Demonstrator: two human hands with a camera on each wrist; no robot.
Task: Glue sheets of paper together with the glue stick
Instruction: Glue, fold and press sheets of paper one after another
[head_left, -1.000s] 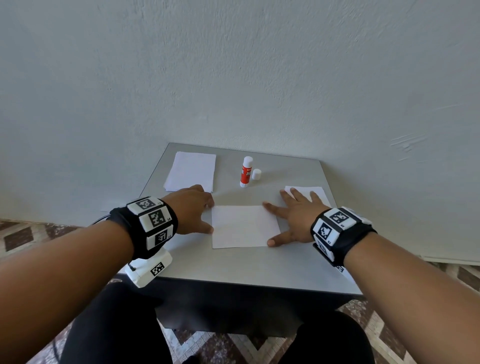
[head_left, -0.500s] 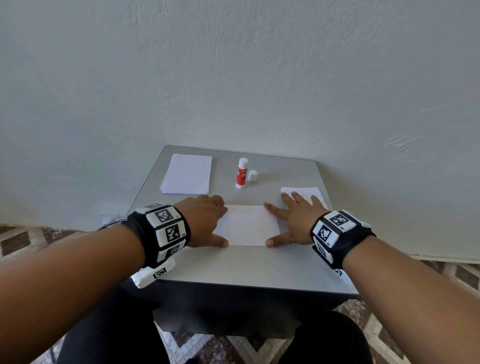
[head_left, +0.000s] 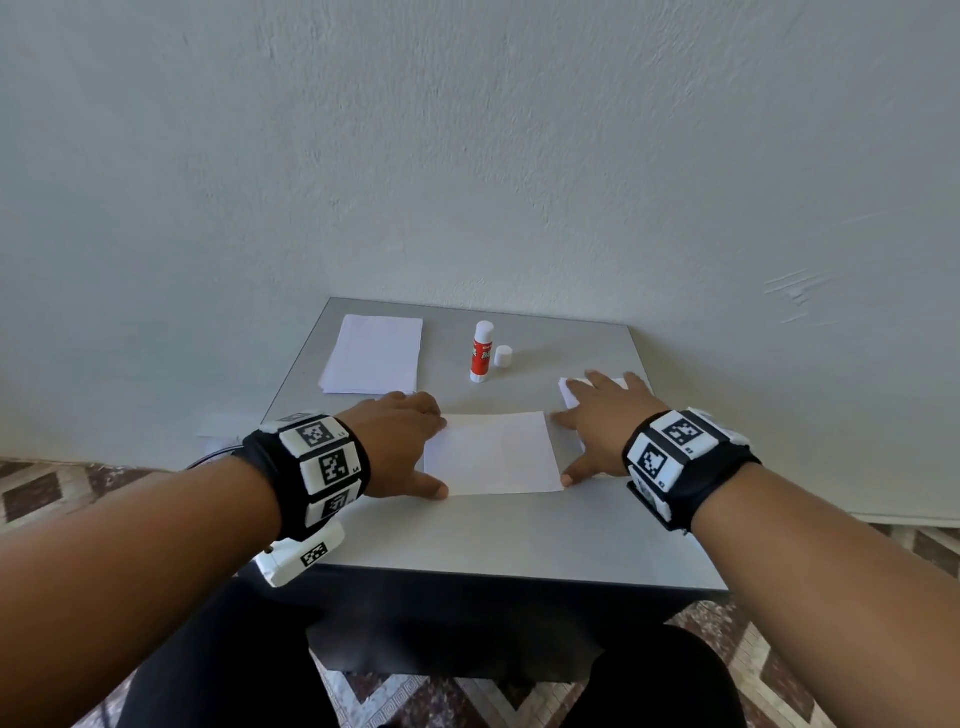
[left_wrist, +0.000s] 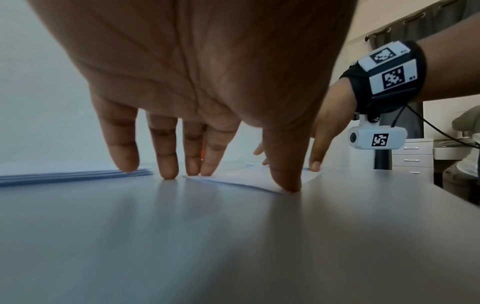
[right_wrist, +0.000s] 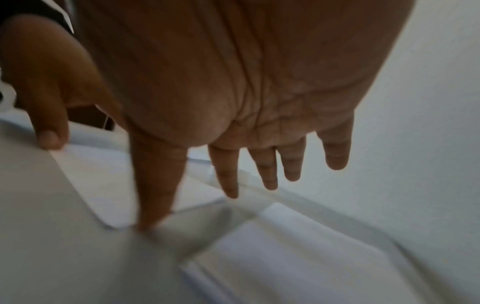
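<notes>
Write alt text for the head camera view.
Two open hands, left hand and right hand, press the side edges of a white sheet on a grey table. Behind it stand an uncapped glue stick, its cap, and a paper stack at the far left.

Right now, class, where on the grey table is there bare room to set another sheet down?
Bare room: the front strip of the grey table nearer than the white centre sheet, and the back right corner. Crowded: the paper stack, red glue stick and both hands flank the sheet.
</notes>
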